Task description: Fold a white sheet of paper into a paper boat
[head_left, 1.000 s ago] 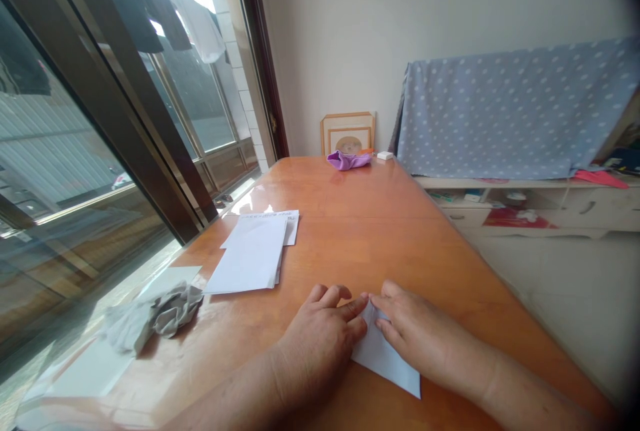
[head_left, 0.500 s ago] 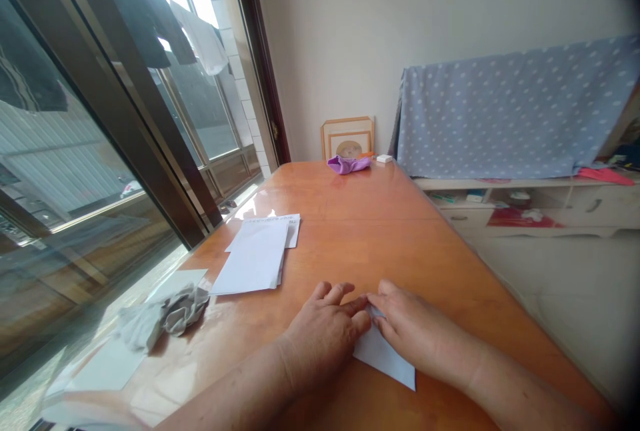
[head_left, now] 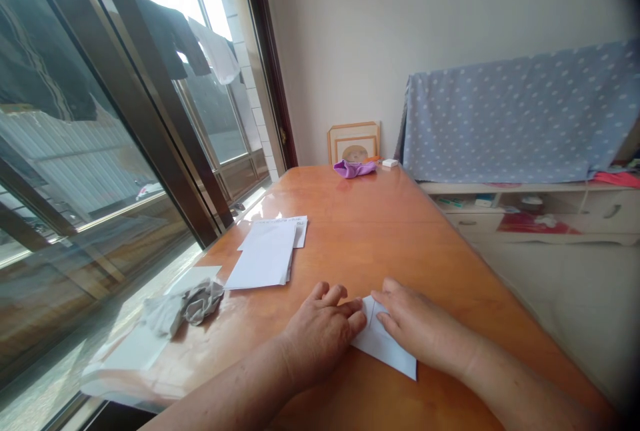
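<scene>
L hand (head_left: 323, 334) and R hand (head_left: 420, 328) lie flat, fingers spread, not gripping; the folded white paper sheet (head_left: 385, 344) sits between and under the fingers on the wooden counter (head_left: 380, 251). Sheet is light, limp; prob. easiest taken at its free lower corner. Loose paper stack (head_left: 263, 254) lies left of the fingers.

the head camera looks forward and down along the wooden table (head_left: 360, 238).

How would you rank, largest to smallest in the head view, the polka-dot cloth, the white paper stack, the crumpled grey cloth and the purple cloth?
1. Polka-dot cloth, clearly largest.
2. White paper stack and crumpled grey cloth look alike, so unranked.
3. Purple cloth, smallest, though farthest away.
</scene>
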Demonstrator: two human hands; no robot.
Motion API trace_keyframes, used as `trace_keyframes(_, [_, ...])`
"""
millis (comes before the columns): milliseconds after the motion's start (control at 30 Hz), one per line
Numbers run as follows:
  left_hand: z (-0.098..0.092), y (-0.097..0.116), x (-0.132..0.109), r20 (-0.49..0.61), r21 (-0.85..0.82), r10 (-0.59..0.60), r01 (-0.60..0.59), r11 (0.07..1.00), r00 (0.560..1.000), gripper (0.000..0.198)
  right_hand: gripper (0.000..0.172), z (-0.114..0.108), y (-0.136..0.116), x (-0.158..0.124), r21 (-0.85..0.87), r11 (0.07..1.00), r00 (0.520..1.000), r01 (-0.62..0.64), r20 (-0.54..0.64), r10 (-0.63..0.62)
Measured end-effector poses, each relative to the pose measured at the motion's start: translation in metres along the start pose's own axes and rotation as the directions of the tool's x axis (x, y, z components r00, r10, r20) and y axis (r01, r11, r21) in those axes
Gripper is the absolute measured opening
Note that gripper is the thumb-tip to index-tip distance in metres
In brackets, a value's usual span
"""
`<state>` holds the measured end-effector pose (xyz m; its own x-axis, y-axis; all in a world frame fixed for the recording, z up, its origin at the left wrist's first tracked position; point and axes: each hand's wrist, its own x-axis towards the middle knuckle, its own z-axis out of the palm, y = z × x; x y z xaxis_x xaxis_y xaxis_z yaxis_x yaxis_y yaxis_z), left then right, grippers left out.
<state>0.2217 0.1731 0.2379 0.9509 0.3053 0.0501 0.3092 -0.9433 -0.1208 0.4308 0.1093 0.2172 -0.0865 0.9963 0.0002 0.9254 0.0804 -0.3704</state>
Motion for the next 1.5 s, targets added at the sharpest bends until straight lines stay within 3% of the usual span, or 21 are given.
trace_keyframes(200, [-0.007, 0.004, -0.014, 0.031, -0.068, -0.125, 0.127, 0.99, 0.992, 0.022, 0.014, -0.001, 0.0, 0.0, 0.004, 1.0, 1.0, -0.008, 0.005, 0.008])
trace_keyframes(400, [-0.001, 0.004, -0.023, 0.011, -0.154, -0.26, 0.258, 0.954, 0.966, 0.027, 0.013, 0.001, 0.002, -0.001, 0.007, 1.0, 1.0, -0.004, 0.005, 0.004])
trace_keyframes(767, [-0.015, 0.009, -0.032, 0.011, -0.154, -0.325, 0.322, 0.934, 0.946, 0.024, 0.014, -0.001, -0.001, -0.001, -0.018, 1.0, 1.0, -0.019, 0.011, 0.019])
trace_keyframes(967, [-0.018, -0.002, -0.038, -0.004, -0.241, -0.35, 0.339, 0.909, 0.937, 0.02, 0.014, -0.006, -0.004, -0.003, -0.004, 0.999, 0.999, -0.031, 0.024, 0.032])
trace_keyframes(1067, [-0.015, -0.012, -0.027, -0.004, -0.324, -0.378, 0.356, 0.876, 0.926, 0.013, 0.014, -0.006, -0.005, -0.003, -0.01, 0.999, 0.999, -0.035, 0.022, 0.035])
trace_keyframes(1233, [0.001, -0.018, 0.012, 0.024, -0.436, -0.455, 0.419, 0.796, 0.89, 0.016, 0.017, -0.004, -0.003, -0.003, 0.005, 1.0, 1.0, -0.023, -0.001, 0.024])
trace_keyframes(1367, [0.014, -0.013, 0.034, 0.067, -0.416, -0.452, 0.437, 0.798, 0.89, 0.014, 0.017, -0.003, -0.001, -0.002, 0.014, 1.0, 1.0, -0.019, -0.013, 0.019])
trace_keyframes(1500, [0.02, -0.005, 0.036, 0.0, -0.368, -0.44, 0.409, 0.835, 0.898, 0.025, 0.015, -0.004, 0.001, -0.002, 0.034, 0.999, 1.0, -0.023, -0.008, 0.023])
